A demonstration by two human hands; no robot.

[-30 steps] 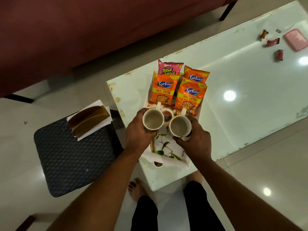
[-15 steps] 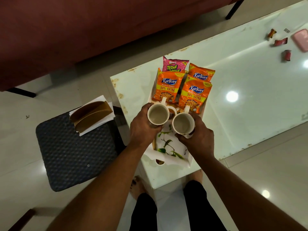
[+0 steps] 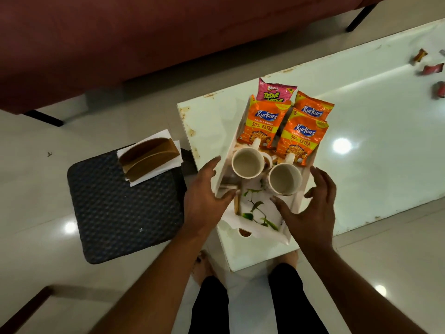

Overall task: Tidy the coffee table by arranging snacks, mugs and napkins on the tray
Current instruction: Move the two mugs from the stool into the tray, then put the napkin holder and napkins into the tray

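Observation:
A white tray (image 3: 261,233) with a leaf print lies on the near corner of the glass coffee table (image 3: 375,150). Two empty cream mugs stand in it side by side: the left mug (image 3: 247,162) and the right mug (image 3: 284,178). Behind them lie three orange Kurkure packets (image 3: 263,122) and a pink snack packet (image 3: 273,91). My left hand (image 3: 204,201) hovers open at the tray's left side. My right hand (image 3: 310,210) is open at the tray's right side, apart from the right mug. White napkins in a brown holder (image 3: 150,159) sit on a dark stool (image 3: 120,206) to the left.
Small red and brown wrapped sweets (image 3: 433,68) lie at the table's far right. A dark red sofa (image 3: 144,32) runs along the back. My feet and legs stand on the tiled floor just before the table's near edge.
Both hands have let go of the mugs, which now stand in the tray, and have drawn back and apart to the tray's sides with the fingers spread.

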